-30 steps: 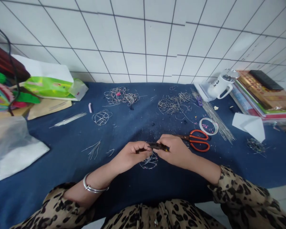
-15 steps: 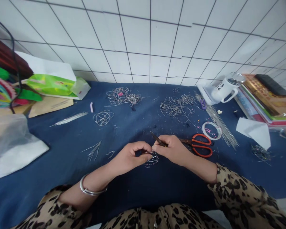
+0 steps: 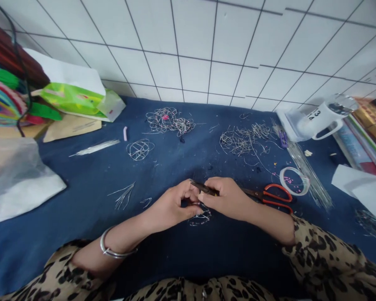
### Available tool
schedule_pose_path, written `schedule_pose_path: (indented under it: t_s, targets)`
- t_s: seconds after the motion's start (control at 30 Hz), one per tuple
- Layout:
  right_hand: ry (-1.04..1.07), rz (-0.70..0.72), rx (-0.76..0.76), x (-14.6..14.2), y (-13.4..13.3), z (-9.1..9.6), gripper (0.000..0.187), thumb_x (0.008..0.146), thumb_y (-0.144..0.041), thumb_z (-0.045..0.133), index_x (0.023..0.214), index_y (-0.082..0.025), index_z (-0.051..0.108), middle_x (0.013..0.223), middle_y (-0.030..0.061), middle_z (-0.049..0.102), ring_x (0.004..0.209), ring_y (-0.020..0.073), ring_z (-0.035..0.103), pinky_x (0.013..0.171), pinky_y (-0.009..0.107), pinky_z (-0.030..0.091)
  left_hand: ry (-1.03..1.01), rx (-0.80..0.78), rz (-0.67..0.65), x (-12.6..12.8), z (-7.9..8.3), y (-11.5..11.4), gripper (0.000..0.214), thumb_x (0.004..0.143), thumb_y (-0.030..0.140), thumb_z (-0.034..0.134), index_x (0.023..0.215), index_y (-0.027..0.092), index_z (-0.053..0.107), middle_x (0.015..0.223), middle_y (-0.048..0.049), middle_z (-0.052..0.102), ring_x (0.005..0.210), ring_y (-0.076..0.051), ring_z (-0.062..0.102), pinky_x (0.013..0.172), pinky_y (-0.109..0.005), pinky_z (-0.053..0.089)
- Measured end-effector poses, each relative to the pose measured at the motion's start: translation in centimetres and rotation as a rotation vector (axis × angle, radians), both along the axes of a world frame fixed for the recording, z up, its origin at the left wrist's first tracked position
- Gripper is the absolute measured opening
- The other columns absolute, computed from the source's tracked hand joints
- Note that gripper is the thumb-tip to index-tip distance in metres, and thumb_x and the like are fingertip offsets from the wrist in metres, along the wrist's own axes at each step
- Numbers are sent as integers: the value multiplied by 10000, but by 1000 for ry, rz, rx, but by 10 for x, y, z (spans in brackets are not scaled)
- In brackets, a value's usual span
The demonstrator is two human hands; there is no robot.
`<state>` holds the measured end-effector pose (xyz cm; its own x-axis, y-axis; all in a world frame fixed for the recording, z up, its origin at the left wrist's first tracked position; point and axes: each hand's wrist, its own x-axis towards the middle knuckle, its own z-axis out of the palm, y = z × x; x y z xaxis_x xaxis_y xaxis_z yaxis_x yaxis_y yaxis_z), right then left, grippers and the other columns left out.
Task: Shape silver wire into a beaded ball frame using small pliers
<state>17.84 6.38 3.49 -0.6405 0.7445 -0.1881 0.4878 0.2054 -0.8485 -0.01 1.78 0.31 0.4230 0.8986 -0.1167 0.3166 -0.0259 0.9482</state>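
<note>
My left hand [image 3: 178, 204] pinches a small round wire frame [image 3: 203, 217] dotted with tiny beads, close above the blue cloth. In my right hand [image 3: 224, 196] is a dark pair of pliers [image 3: 203, 187], its jaws pointing left toward my left fingertips. The right thumb and fingertips also come up against the top of the wire frame. Just where the jaws meet wire is hidden by my fingers. Red-handled scissors [image 3: 277, 193] lie beyond my right forearm, partly covered by it.
Tangled wire [image 3: 238, 140] and a beaded wire heap [image 3: 166, 119] lie farther back. A bare wire ball [image 3: 140, 149] and loose wire pieces [image 3: 123, 195] sit at left. On the right are a bead dish [image 3: 294, 182], straight wires [image 3: 310, 175] and a white mug [image 3: 322, 119].
The pliers' tip has swung left, onto my left fingertips. The wire frame has dipped slightly. The whole view has shifted, pushing things on the right farther right.
</note>
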Motion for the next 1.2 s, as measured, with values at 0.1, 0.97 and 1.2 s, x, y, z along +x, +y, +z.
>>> schedule_pose_path:
  t_s: [0.1,0.97,1.2]
  targets:
    - [-9,-4,-146,-1,8,-4,170,746,-270,527,618,-160,504,545,-59,403,520,64,383,490,193,275,-9,-3,7,-3,-1,3,133,759,200,608,805,153,493,761,2,545,686,-116,510,641,-244,430]
    - [169,-163,-203,1,1,-23,177,773,-253,532,622,-158,533,543,-61,391,524,64,361,496,191,300,86,1,51,1,3,7,42,779,142,551,739,140,560,687,3,515,617,-101,467,591,-226,390]
    - [200,-166,-223,1,-2,-23,171,778,-241,526,627,-161,515,542,-66,381,523,61,357,498,189,299,53,11,21,-1,0,6,100,810,190,547,729,132,555,703,-9,534,642,-111,495,611,-238,399]
